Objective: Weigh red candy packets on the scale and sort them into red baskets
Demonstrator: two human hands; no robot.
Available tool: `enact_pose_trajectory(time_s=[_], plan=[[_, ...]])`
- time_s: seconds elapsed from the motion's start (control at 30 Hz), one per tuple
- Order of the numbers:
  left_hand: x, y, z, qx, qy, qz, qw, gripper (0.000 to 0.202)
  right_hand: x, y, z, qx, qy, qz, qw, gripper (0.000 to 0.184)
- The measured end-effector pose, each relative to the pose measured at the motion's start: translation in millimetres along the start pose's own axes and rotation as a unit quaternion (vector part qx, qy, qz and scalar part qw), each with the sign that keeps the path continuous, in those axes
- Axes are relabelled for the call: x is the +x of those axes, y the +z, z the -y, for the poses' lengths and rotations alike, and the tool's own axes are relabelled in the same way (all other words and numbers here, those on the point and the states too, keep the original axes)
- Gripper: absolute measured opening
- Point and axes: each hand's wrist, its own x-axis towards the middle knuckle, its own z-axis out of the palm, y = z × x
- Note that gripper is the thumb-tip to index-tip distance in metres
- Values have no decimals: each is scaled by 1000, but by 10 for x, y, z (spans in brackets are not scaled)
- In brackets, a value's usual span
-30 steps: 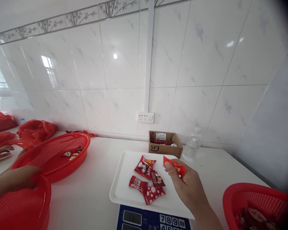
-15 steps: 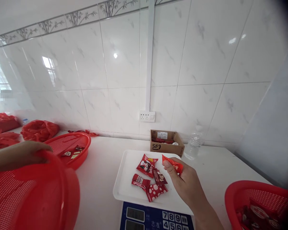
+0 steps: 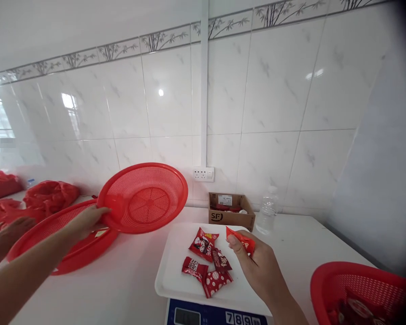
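Observation:
My left hand (image 3: 88, 220) grips the rim of a red mesh basket (image 3: 145, 198) and holds it tilted in the air, its inside facing me, above another red basket (image 3: 54, 239) on the counter. My right hand (image 3: 257, 262) is closed on a red candy packet (image 3: 242, 239) over the right edge of the white scale tray (image 3: 176, 280). Several red candy packets (image 3: 206, 259) lie on that tray. The blue scale (image 3: 203, 316) shows below.
Another person's hand (image 3: 6, 234) rests at the far left by red plastic bags (image 3: 49, 195). A cardboard box (image 3: 230, 211) and a clear bottle (image 3: 267, 210) stand by the wall. A red basket with packets (image 3: 358, 293) sits at the lower right.
My left hand has lifted the near red basket from the lower left up and rightward, tilting it on edge. My right hand has stayed over the tray with its packet.

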Motion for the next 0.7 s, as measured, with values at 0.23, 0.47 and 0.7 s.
enact_pose_trajectory(time_s=[0.23,0.47,0.7], plan=[[112,467,469,-133,-110,34,984,14,-12,26,33,15,0,-14,1000,40],[142,456,640,-192,-106,5,976,19,10,56,-22,-24,-9,0,1000,41],[143,429,624,-210,-93,2,973,19,49,106,-96,-143,74,151,975,35]])
